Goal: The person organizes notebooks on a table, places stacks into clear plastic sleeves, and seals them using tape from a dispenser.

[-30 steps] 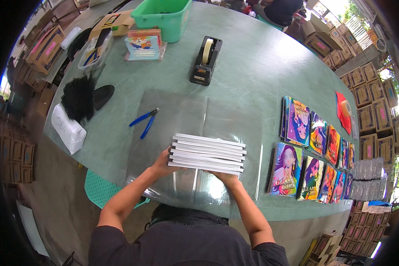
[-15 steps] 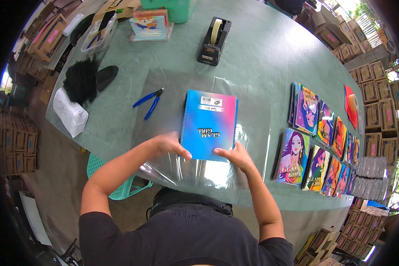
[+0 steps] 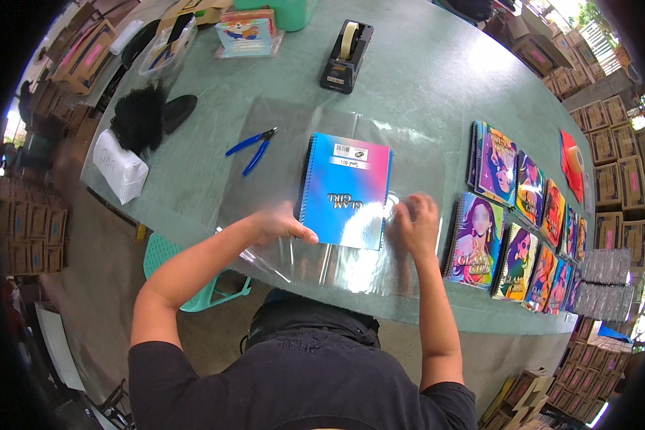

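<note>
1. Both hands were down on the clear plastic sheet (image 3: 337,265) spread over the green bench (image 3: 437,86): the left hand (image 3: 283,223) lay flat, fingers loosely open, its fingertips touching the lower left corner of the blue spiral notebook (image 3: 345,190).
2. Over on the other side, the right hand (image 3: 413,223) was blurred, fingers curled at the sheet's edge just beside the notebook's lower right corner; whether it pinched the plastic could not be told.
3. That notebook lay face up in the middle of the sheet, binding to the left.
4. Blue pliers (image 3: 252,148) sat just left of the sheet, with a black feather duster (image 3: 142,118) and a white wrapped block (image 3: 120,166) further left.
5. Up top stood a black tape dispenser (image 3: 345,57).
6. Rows of colourful notebooks (image 3: 516,215) overlapped along the right.
</note>
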`<move>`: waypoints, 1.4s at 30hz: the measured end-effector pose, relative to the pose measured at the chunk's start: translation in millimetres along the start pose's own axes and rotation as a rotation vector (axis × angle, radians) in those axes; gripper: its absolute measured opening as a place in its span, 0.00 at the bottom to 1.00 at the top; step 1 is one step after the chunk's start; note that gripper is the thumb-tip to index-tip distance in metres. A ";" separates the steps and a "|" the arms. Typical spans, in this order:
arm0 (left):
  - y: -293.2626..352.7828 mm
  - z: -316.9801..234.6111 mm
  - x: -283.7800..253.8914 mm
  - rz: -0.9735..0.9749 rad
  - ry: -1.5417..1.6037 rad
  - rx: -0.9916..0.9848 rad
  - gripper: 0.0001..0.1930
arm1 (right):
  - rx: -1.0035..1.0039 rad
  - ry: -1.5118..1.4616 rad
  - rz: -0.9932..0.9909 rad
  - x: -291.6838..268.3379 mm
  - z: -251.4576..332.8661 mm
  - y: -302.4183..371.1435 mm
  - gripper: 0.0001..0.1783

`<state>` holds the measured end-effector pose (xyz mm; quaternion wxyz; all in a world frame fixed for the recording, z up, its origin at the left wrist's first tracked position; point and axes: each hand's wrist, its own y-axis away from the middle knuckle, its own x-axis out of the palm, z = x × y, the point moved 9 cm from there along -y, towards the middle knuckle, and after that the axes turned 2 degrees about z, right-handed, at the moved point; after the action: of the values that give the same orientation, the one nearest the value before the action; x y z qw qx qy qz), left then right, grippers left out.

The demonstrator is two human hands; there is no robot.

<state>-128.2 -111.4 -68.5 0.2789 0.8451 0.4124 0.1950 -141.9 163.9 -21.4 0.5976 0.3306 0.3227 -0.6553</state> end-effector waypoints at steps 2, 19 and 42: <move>2.8 -4.2 4.5 0.022 0.001 0.035 0.30 | -0.008 0.230 -0.159 4.5 -39.6 6.2 0.30; 91.9 40.1 -33.2 -1.120 -1.207 0.480 0.27 | -0.337 0.177 -0.203 14.1 -26.1 21.3 0.13; 34.8 -57.8 -50.2 -0.926 -0.494 0.706 0.17 | 0.835 -1.380 0.573 32.9 -32.4 29.9 0.14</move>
<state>-169.4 -151.5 -7.1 0.1258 0.6400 0.6984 -0.2946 -112.8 169.3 -67.7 0.6320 0.1196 -0.4773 -0.5986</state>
